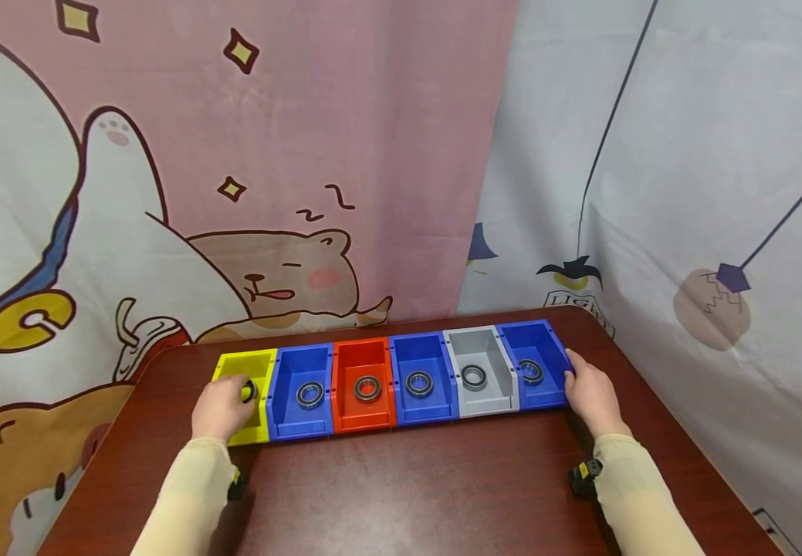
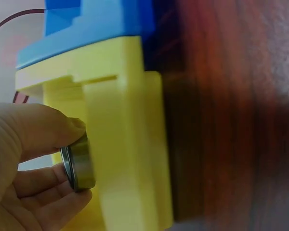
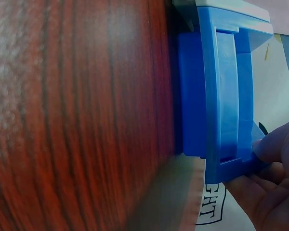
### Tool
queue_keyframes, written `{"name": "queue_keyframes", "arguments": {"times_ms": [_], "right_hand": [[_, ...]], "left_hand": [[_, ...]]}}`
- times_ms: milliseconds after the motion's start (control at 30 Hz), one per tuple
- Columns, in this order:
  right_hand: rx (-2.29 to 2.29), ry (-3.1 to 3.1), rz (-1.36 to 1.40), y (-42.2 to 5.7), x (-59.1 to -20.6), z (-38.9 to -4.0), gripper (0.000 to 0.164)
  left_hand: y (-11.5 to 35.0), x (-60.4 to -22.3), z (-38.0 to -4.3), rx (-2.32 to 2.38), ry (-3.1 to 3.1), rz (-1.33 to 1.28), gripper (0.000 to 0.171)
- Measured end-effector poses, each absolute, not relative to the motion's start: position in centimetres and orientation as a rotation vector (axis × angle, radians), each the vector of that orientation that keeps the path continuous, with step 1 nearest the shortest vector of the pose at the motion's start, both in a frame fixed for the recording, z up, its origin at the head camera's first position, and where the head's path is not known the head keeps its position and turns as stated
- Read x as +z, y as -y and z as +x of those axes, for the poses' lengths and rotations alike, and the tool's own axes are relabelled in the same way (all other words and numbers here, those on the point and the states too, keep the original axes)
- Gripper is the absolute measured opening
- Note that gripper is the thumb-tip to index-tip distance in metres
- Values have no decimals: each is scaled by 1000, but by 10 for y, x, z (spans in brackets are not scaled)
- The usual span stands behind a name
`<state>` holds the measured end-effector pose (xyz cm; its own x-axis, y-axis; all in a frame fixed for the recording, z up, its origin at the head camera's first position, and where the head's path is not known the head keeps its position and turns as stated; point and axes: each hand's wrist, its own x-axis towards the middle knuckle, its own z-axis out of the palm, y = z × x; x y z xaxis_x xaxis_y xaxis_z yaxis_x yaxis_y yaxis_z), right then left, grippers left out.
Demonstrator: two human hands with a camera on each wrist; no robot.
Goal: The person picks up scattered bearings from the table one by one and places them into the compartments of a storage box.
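My left hand (image 1: 220, 408) is in the yellow bin (image 1: 256, 434) at the left end of a row of bins. Between thumb and fingers it pinches a ball bearing (image 2: 78, 164), a dark-edged metal ring; in the head view the hand partly covers it. At the row's other end my right hand (image 1: 593, 395) grips the outer side wall of a blue bin (image 3: 228, 96), thumb on one side and fingers on the other. Inside that bin lies another bearing (image 1: 538, 377).
Between the end bins stand a blue bin (image 1: 303, 428), a red bin (image 1: 364, 422), a second blue bin (image 1: 425, 415) and a grey bin (image 1: 489, 406), joined side by side. Each holds one bearing lying flat. They stand on a dark red-brown table (image 1: 401, 494), with a patterned curtain (image 1: 401, 154) behind.
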<state>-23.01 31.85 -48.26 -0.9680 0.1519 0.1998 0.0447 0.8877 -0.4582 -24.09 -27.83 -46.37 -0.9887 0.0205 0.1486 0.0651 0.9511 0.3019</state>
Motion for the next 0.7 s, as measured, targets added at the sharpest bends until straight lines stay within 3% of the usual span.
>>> {"name": "queue_keyframes", "arguments": {"times_ms": [700], "right_hand": [[658, 2812, -119, -320, -483, -229, 48]], "left_hand": [[277, -486, -255, -401, 3140, -23, 44]]}}
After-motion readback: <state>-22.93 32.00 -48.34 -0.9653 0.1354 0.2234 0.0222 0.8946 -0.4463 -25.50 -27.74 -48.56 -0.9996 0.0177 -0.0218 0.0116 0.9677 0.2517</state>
